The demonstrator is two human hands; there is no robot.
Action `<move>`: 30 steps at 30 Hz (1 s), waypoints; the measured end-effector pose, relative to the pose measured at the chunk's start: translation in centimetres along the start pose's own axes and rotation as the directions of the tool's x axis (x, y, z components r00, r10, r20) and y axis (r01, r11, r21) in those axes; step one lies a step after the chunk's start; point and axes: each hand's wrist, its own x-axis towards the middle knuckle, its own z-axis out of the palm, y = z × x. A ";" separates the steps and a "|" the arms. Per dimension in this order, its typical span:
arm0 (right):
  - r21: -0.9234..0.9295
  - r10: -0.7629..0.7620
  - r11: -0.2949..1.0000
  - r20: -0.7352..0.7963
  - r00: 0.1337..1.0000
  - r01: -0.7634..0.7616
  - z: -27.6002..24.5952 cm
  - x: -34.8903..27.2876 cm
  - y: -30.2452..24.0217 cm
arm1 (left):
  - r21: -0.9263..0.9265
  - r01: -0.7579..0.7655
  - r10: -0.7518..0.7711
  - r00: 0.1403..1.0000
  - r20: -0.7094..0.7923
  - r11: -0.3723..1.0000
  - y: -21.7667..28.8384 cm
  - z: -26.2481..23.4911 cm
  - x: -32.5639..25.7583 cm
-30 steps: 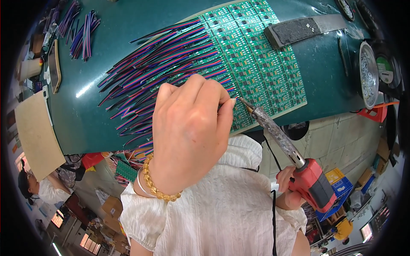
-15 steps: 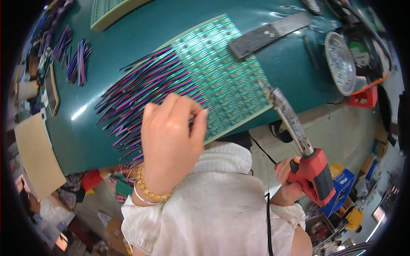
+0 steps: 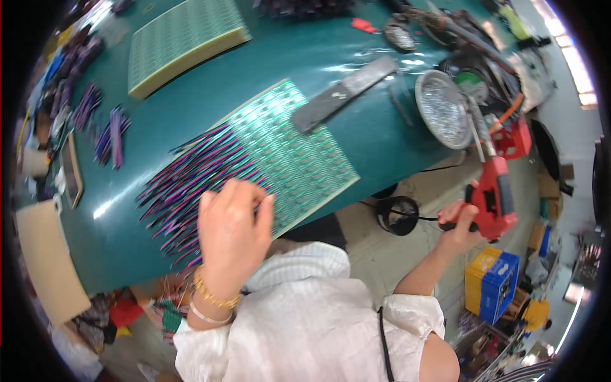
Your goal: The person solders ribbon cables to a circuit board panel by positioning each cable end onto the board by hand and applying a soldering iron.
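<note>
My right hand (image 3: 461, 219) is wrapped round the grip of a red and black soldering gun (image 3: 493, 200). Its metal front end reaches up to the rim of a round metal dish (image 3: 442, 108) full of silvery bits. My left hand (image 3: 234, 219), with bracelets at the wrist, is curled over a row of multicoloured thin wires (image 3: 191, 178), its fingertips hiding whatever is between them. These wires lie across the left part of a green circuit board panel (image 3: 293, 146), and their ends fan out to the left. A dark flat bar (image 3: 344, 94) rests on the panel's upper right edge.
A thick stack of green panels (image 3: 191, 41) stands at the far left of the green table (image 3: 248, 67). Bundles of wires (image 3: 114, 137) and a phone-like slab (image 3: 71, 169) lie to the left. A red stand (image 3: 514, 137) is beyond the dish; a blue and yellow box (image 3: 491, 285) sits below right.
My right hand has carried the soldering gun from beside the panel up and right to the dish. The view has shifted; my left hand remains over the wires.
</note>
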 end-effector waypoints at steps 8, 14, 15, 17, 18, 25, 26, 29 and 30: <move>0.232 0.089 0.963 0.205 0.975 -0.137 -0.4 -2.5 0.7 | 0.152 -0.043 0.060 0.992 -0.108 0.987 -0.3 -1.1 0.3; 0.263 0.081 0.950 0.315 0.946 -0.169 -0.5 -3.3 1.5 | 0.495 0.393 -0.122 0.862 -0.493 0.775 -16.2 -9.4 5.2; 0.279 0.079 0.943 0.348 0.934 -0.184 -0.6 -3.3 1.6 | 0.480 0.402 -0.124 0.851 -0.511 0.780 -18.4 -10.1 5.8; 0.267 0.086 0.946 0.343 0.935 -0.185 -0.3 -3.8 1.5 | 0.320 0.393 -0.241 0.873 -0.424 0.862 -19.2 -10.6 7.1; 0.263 0.091 0.945 0.352 0.931 -0.192 -0.2 -4.0 1.5 | 0.153 0.409 -0.347 0.882 -0.318 0.900 -19.3 -10.5 7.6; 0.233 0.139 0.949 0.293 0.946 -0.212 0.8 -4.6 0.3 | -0.013 0.291 -0.287 0.933 -0.217 0.957 -15.9 -8.4 6.6; 0.232 0.156 0.947 0.274 0.949 -0.223 0.9 -4.6 0.1 | -0.013 0.312 -0.308 0.931 -0.197 0.950 -15.7 -8.4 6.3; 0.238 0.152 0.945 0.287 0.946 -0.224 0.8 -4.7 0.1 | -0.108 0.247 -0.268 0.921 -0.283 0.963 -15.4 -8.3 5.4; 0.250 0.145 0.942 0.297 0.944 -0.223 0.8 -4.8 0.0 | -0.110 0.249 -0.270 0.921 -0.280 0.962 -15.4 -8.4 5.1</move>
